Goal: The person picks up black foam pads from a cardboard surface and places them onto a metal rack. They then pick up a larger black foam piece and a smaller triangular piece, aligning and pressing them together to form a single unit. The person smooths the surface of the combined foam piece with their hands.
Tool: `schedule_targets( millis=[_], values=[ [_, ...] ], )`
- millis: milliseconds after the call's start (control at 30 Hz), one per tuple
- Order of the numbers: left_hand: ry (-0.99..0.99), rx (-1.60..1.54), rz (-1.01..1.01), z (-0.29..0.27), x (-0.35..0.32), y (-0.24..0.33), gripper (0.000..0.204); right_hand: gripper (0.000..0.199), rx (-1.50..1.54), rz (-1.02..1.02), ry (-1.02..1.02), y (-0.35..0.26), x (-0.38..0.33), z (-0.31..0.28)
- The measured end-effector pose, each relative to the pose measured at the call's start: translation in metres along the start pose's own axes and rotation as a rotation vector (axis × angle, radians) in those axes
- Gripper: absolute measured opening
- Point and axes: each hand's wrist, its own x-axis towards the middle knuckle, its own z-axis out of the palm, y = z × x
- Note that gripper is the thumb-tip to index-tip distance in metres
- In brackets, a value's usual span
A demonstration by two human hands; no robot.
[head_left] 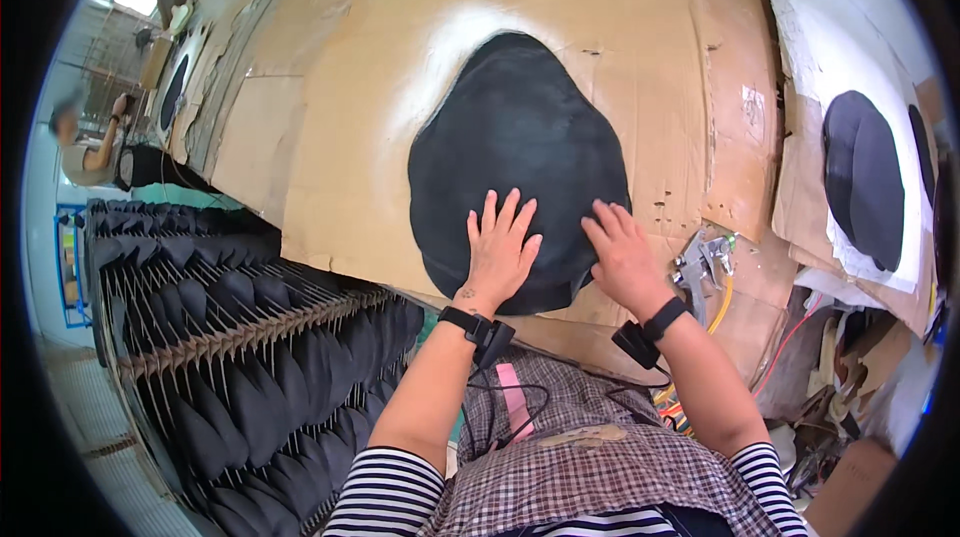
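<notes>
A large black sheet piece [515, 142], smooth and roughly pear-shaped with its narrow end away from me, lies on a cardboard-covered surface [340, 117]. Folded or layered edges show along its lower right side; I cannot tell how many layers there are. My left hand [497, 249] rests flat on its lower middle with fingers spread. Along the right edge, my right hand [627, 255] touches the piece with fingers apart and slightly bent. Just right of that hand is a metal spray gun [703, 262] with a yellow hose [720, 305].
A rack [270, 332] of many hanging black pieces stands at lower left. More black pieces [863, 177] lie on white paper [815, 47] at right. Whitish overspray marks the cardboard. Another person [90, 152] is at far left. Cables run from my wristbands.
</notes>
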Motion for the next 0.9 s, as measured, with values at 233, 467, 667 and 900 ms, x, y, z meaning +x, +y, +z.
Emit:
schedule_targets(
  millis=[233,467,667,900],
  values=[
    [0.079,0.125,-0.147,0.001,-0.006,-0.050,0.057,0.052,0.082,0.107,0.072,0.025,0.026,0.007],
    [0.061,0.125,-0.129,0.003,-0.005,-0.045,0.057,0.020,-0.129,-0.066,-0.182,0.011,0.029,-0.015],
    [-0.014,0.091,-0.031,0.010,-0.004,0.004,0.062,0.033,-0.153,0.205,-0.128,0.062,-0.068,-0.054],
    [0.043,0.087,-0.004,0.017,-0.008,0.012,0.056,0.064,-0.210,0.381,-0.080,0.031,-0.128,-0.057]
  ],
)
